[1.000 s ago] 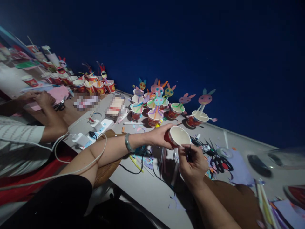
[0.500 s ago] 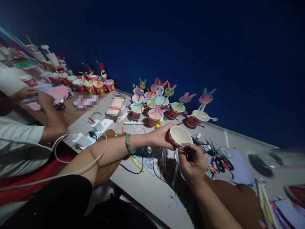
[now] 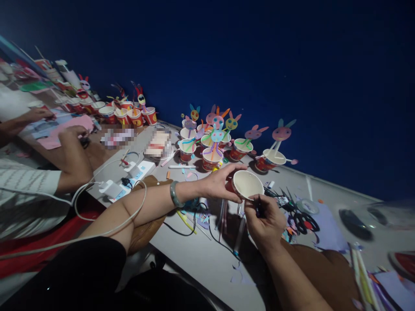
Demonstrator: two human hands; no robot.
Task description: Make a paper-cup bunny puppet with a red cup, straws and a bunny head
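My left hand (image 3: pixel 220 183) is wrapped around a red paper cup (image 3: pixel 248 185), its pale inside tilted toward me. The thumb lies along the near side and the fingers along the far side. At the cup's near right rim is my right hand (image 3: pixel 266 220), with its fingers closed. A small dark object (image 3: pixel 258 207) shows between those fingers, too shadowed to name. Beyond the cup stand several red paper cups with paper rabbit figures, among them a pink-faced rabbit (image 3: pixel 281 133) in a cup (image 3: pixel 269 160).
Black-handled scissors (image 3: pixel 303 221), a tape roll (image 3: pixel 308 206) and purple paper (image 3: pixel 329 231) lie at right. A power strip (image 3: pixel 142 170) with white cables is at left. Markers and paper scraps scatter over the table (image 3: pixel 207 259). Farther left, another person's hands (image 3: pixel 76 134) are over pink paper.
The cup and both my hands have shifted slightly to the right. My left fingers have spread a little around the cup. The other person's hands have moved apart.
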